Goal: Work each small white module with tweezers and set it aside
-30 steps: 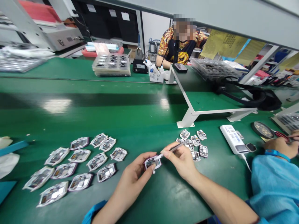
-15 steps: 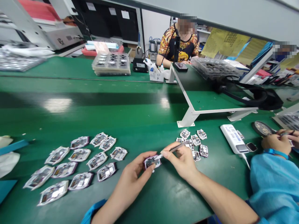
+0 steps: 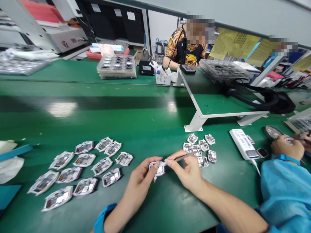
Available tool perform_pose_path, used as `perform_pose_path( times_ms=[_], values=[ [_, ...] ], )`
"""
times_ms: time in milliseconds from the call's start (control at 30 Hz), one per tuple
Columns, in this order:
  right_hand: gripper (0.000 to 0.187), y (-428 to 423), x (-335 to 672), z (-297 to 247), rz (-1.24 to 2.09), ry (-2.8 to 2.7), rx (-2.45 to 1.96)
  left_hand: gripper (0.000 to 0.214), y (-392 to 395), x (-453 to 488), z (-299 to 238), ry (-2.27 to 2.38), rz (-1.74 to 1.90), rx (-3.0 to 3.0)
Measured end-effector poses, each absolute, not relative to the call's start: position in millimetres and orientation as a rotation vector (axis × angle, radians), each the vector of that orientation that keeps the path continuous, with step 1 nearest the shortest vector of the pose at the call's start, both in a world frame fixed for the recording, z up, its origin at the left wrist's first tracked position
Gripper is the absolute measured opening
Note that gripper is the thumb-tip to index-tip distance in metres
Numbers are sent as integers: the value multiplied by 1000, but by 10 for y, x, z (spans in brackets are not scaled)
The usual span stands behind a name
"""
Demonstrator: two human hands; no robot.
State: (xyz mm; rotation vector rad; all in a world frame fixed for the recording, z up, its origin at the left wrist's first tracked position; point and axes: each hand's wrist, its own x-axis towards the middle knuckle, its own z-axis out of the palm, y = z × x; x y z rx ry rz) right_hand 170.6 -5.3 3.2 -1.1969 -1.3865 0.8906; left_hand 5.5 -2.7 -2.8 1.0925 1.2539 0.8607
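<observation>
My left hand pinches a small flat electronic module with a white backing just above the green table. My right hand holds thin metal tweezers, with the tip at the module's right edge. To the left, several similar modules on white backing lie spread on the table. A smaller cluster of modules lies just beyond my right hand.
A white boxy device with a cable lies right of the cluster. A person in a blue sleeve works at my right, hand near a round dark dish. A white bracket shelf, stacked trays and a seated person are farther back.
My left hand has turned the module slightly and the tweezers have lifted a little off it. The neighbour's hand at the right has shifted.
</observation>
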Motion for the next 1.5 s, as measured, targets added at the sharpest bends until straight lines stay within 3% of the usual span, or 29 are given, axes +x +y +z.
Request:
perform_pose_path(
  times_ms=[233,700,1500],
  values=[
    [4,-19,1743,34,849,-1389,-1108,38,-41,46,-13,1218,870,991],
    [15,56,1718,-47,1255,-1216,-1165,33,-63,41,18,1184,830,962],
    [16,49,1707,-35,1183,-1143,-1152,27,-54,8,39,1144,801,1230]
  ],
)
